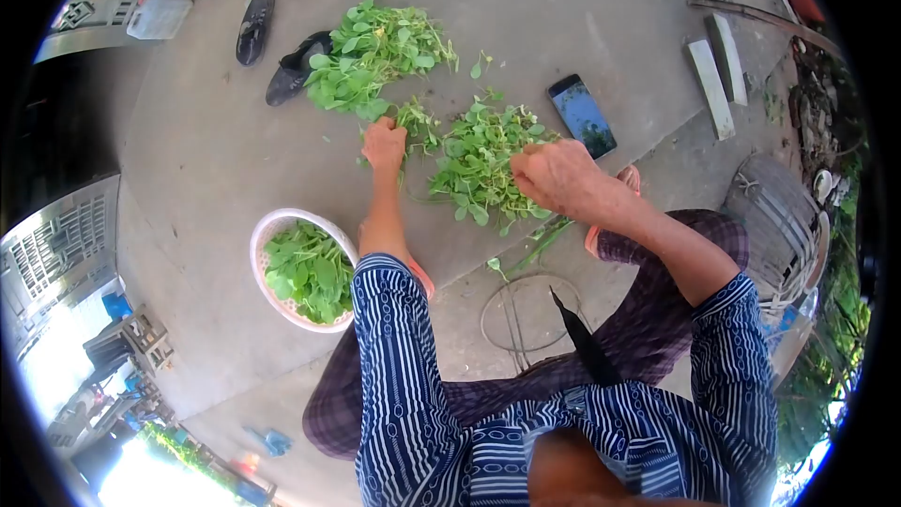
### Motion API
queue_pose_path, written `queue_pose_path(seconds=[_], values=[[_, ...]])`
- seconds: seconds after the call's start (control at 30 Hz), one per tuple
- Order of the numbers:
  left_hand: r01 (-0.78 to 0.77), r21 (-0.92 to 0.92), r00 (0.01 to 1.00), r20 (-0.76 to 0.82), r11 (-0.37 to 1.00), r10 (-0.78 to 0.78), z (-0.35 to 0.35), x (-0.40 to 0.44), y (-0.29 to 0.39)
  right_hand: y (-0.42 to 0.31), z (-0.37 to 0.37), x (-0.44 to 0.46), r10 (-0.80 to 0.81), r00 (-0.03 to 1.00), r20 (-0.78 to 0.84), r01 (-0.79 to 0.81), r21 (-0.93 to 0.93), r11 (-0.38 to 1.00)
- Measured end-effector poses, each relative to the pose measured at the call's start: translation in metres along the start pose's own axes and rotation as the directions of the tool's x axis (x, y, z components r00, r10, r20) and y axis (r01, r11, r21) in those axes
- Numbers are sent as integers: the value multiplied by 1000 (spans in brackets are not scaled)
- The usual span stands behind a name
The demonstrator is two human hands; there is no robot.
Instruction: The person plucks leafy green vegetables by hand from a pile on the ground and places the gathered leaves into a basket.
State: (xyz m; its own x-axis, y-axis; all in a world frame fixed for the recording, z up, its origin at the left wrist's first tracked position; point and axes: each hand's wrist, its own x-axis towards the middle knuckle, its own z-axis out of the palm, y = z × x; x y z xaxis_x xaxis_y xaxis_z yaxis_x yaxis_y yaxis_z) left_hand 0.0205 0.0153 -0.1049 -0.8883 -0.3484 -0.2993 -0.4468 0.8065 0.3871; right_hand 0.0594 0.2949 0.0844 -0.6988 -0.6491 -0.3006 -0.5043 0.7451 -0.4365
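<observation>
My left hand (385, 143) is closed on a sprig of leafy greens (415, 122), its stem showing beside the fingers. Just beyond it on the concrete lies a large heap of leafy greens (375, 54). A second heap of greens (483, 164) spreads between my hands. At the right edge of that heap my right hand (554, 176) has its fingers curled shut; what they hold is hidden from above. A pale plastic basket (258, 258), with picked green leaves (310, 270) inside, stands left of my left forearm.
A smartphone (582, 117) lies beyond my right hand. Black shoes (254, 26) sit at the far left. Two pale bars (711, 89) and a woven basket (771, 225) are at the right. A wire ring (483, 319) lies near my feet, with long green stalks (540, 249) above it.
</observation>
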Motion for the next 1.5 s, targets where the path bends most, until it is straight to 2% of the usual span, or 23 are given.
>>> queue_pose_path(seconds=[0.03, 0.1, 0.13, 0.2, 0.23, 0.3, 0.43, 0.5, 0.53, 0.6, 0.63, 0.73, 0.8, 0.83, 0.9, 0.93, 1.0, 1.13, 1.23, 1.3, 1.33, 1.4, 1.5], values=[[1, 8, 1000, 1, 1000, -1, -8, 2, -6, -1, 1, 0, -2, 1000, -1, 2, 8, 1000], [27, -279, 997, 82, 960, -4, -27, 9, -15, 0, 1, 1, -10, 1000, -29, 10, 4, 1000], [22, -274, 997, 74, 961, -2, -34, 15, -25, 0, 1, 1, -14, 999, -38, 15, 5, 1000], [378, -671, 896, 438, 638, -71, -45, 20, -40, 0, 1, 1, -18, 998, -56, 20, 36, 999], [373, -669, 899, 431, 643, -74, -58, 9, -29, -1, 1, 1, -24, 998, -63, 27, 40, 999], [393, -849, 893, 443, 355, 72, -75, -11, -11, -1, 1, 2, 5, 1000, -17, -5, 5, 1000], [375, -831, 888, 449, 410, 98, -76, -27, 10, 10, 13, 2, -22, 991, -131, 35, 99, 994], [392, -843, 872, 469, 369, 143, -77, -41, 30, 11, 12, 7, 59, 980, -189, 5, 322, 947], [390, -840, 868, 472, 377, 155, -81, -51, 43, 13, 12, 11, 71, 978, -197, -4, 324, 946], [373, -832, 838, 492, 410, 236, -87, -73, 68, 16, 11, 19, 217, 951, -221, 21, 745, 667], [371, -830, 834, 495, 416, 243, -88, -83, 78, 17, 8, 21, 225, 948, -227, 20, 746, 666], [305, -812, 816, 492, 497, 303, -92, -111, 102, 14, 4, 26, 352, 932, -87, -109, 859, 500], [176, -738, 830, 467, 652, 304, -94, -126, 117, 12, 6, 27, 330, 943, -49, -120, 873, 472], [174, -735, 831, 467, 655, 303, -95, -134, 123, 15, 9, 28, 330, 943, -51, -117, 875, 469], [135, -773, 844, 418, 620, 337, -95, -145, 131, 19, 14, 31, 294, 954, -66, -6, 972, 235], [133, -773, 846, 415, 621, 336, -96, -143, 128, 22, 13, 32, 290, 955, -68, -3, 972, 235], [376, -816, 801, 525, 440, 288, -100, -138, 123, 24, 11, 31, 303, 952, 41, -89, 985, 147], [417, -818, 834, 517, 396, 190, -100, -147, 125, 22, 10, 26, 292, 952, 91, -160, 963, 219], [412, -820, 856, 498, 398, 141, -94, -147, 124, 20, 11, 24, 321, 946, 42, -136, 951, 276], [296, -804, 908, 404, 516, 109, -86, -144, 119, 22, 10, 25, 297, 954, -26, -172, 766, 619], [299, -806, 908, 405, 512, 107, -82, -142, 115, 22, 16, 27, 296, 955, -22, -175, 763, 622], [-66, -685, 962, 150, 726, 229, -78, -140, 111, 23, 28, 30, 239, 907, -347, -65, 445, 893], [-80, -643, 977, 100, 762, 188, -74, -135, 108, 24, 31, 32, 274, 917, -291, -147, 393, 908]])
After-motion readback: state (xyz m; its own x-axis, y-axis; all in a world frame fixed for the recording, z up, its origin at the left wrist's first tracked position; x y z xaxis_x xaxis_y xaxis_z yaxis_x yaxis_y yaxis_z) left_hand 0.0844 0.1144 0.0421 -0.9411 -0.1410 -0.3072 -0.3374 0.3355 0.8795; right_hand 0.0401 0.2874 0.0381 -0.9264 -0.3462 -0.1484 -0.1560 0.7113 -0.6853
